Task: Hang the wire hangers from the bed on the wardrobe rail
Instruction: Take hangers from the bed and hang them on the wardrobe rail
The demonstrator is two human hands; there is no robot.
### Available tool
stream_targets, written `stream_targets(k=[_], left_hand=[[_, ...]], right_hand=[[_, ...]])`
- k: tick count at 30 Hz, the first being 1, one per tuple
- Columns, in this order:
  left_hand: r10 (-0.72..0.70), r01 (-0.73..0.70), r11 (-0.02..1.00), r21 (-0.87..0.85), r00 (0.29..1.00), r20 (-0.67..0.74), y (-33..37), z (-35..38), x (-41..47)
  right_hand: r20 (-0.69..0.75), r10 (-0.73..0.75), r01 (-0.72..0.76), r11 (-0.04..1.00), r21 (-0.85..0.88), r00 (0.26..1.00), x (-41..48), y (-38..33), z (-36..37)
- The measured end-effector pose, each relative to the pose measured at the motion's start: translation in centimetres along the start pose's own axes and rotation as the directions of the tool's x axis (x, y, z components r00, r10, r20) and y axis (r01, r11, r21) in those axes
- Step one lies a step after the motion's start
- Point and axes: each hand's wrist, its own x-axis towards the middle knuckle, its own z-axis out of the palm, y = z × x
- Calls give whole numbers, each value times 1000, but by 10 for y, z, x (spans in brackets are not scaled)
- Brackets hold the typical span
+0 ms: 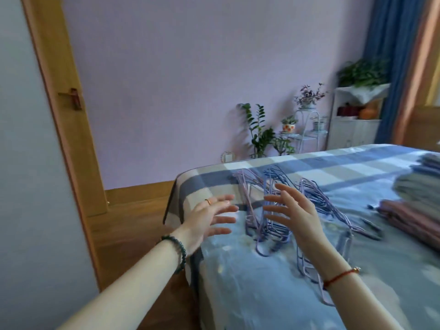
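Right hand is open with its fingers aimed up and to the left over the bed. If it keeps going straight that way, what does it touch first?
Most likely the wire hangers: the right hand has its fingertips in front of the blue and lilac bundle on the bed. Depth is unclear; it may be slightly above them.

A pale lilac wall (190, 67) fills the far side of the room, above a wooden floor (133, 210). A wooden door frame (59, 115) runs down the left beside a grey-white panel (21, 163). Potted plants (259, 132) and a white metal plant stand (307, 129) line the far wall. To the right stands a white shelf unit (352, 129), next to a blue curtain (390, 55). Soft daylight fills the room.
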Motion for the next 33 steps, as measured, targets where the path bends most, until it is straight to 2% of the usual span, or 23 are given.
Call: stream_targets(k=[5, 9, 13, 16, 21, 25, 28, 33], left_hand=[[-57, 53, 997, 57, 995, 78, -47, 48, 17], [-81, 71, 993, 97, 991, 103, -82, 78, 27], [-106, 87, 988, 130, 983, 150, -113, 110, 35], [-116, 95, 986, 136, 981, 153, -129, 130, 42], [-74, 38, 970, 240, 987, 143, -140, 144, 50], [-14, -39, 926, 376, 990, 138, -143, 150, 48], [-43, -9, 931, 364, 990, 134, -138, 152, 48], [-148, 90, 958, 273, 968, 202, -122, 143, 44]], right_hand=[[-216, -13, 13, 1000, -2, 976, -7, 16, -61], [-440, -77, -18, 978, -206, 895, -13, 52, -110], [-587, -65, -184, 917, -355, 807, -12, 83, -139], [-589, -68, -240, 871, -429, 806, -5, 93, -142], [-624, -86, -267, 852, -450, 776, -2, 102, -148], [-616, -241, -157, 839, -520, 750, -3, 98, -141], [-583, -316, -48, 851, -524, 749, -6, 86, -130], [-379, -405, 197, 855, -479, 832, -13, 61, -95]])
